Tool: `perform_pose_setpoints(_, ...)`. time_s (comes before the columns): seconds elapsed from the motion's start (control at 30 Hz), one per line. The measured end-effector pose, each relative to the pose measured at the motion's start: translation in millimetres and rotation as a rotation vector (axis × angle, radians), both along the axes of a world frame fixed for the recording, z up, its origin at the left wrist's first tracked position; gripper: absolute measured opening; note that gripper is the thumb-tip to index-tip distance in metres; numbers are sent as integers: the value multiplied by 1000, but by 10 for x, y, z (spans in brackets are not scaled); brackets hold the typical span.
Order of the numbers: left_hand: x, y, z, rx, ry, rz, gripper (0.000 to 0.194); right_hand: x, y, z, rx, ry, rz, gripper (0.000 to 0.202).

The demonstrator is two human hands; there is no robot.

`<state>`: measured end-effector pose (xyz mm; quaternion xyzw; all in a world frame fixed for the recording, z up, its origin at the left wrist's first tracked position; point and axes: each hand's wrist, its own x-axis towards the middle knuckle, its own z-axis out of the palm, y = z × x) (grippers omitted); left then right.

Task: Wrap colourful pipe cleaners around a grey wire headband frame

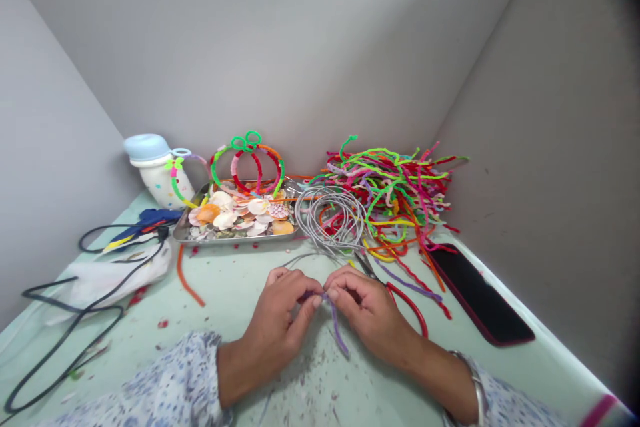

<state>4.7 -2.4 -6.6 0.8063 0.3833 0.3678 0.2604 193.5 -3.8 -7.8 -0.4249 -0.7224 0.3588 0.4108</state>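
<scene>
The left hand [284, 310] and right hand [369, 312], both nearly closed, pinch a purple fuzzy stem [337, 331], its free end hanging between them, over the surface [220, 287] before a gray wire coil [345, 240].

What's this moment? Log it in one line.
left hand: pinching purple pipe cleaner | right hand: pinching same pipe cleaner | red-handled scissors: beside right hand

Ahead of you, a white bottle [163, 183] with a pale blue lid [147, 147] is standing at eleven o'clock; at ten, a black cable [83, 312] is looping over a plastic bag [95, 277]; at two, a dark phone [483, 293] is lying flat.
</scene>
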Motion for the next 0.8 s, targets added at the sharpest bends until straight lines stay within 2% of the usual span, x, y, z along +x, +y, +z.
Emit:
perform_pose_setpoints(0.23,6,22,43,-73,-21,37,19,20,7,-45,41,21,-115,14)
perform_pose_setpoints(0.47,4,25,73,-47,-7,48,19,8,16,-10,126,-14,-118,16)
perform_pose_setpoints(0.67,7,8,61,51,22,32,14,-4,-14,2,152,-41,-97,14)
perform_pose_setpoints(0.8,12,-6,40,20,18,33,15,8,-14,-1,192,-60,-87,10)
